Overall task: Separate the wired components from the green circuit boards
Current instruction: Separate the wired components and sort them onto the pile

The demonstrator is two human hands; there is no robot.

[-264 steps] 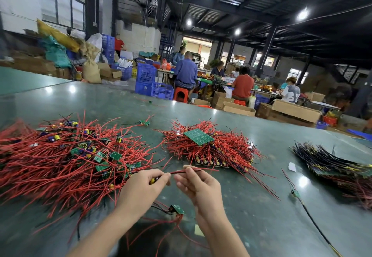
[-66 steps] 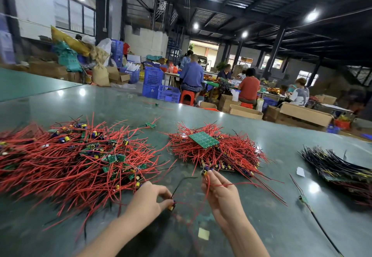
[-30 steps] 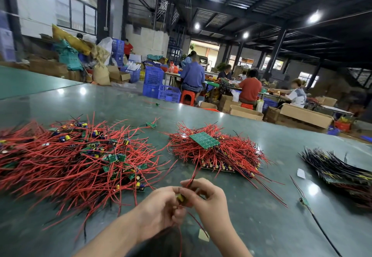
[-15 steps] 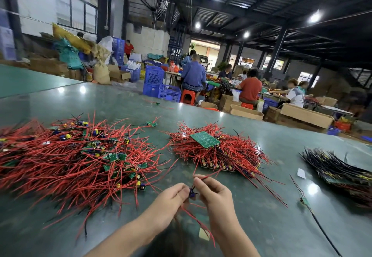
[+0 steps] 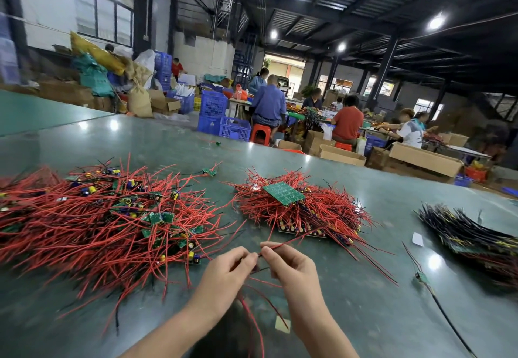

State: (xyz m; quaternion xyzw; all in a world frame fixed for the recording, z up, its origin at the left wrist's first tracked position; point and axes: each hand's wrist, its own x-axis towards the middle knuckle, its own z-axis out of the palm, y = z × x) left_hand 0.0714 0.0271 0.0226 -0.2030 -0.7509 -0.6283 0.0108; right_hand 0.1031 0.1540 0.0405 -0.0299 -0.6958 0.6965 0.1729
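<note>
Both hands, left hand and right hand, on red wire.

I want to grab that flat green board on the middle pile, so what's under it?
The green board lies on a heap of red wires. At the heap's near edge, a board strip with small components shows. What sits directly beneath the board is covered.

One head-worn wide view looks forward and down over the table, hands near.
</note>
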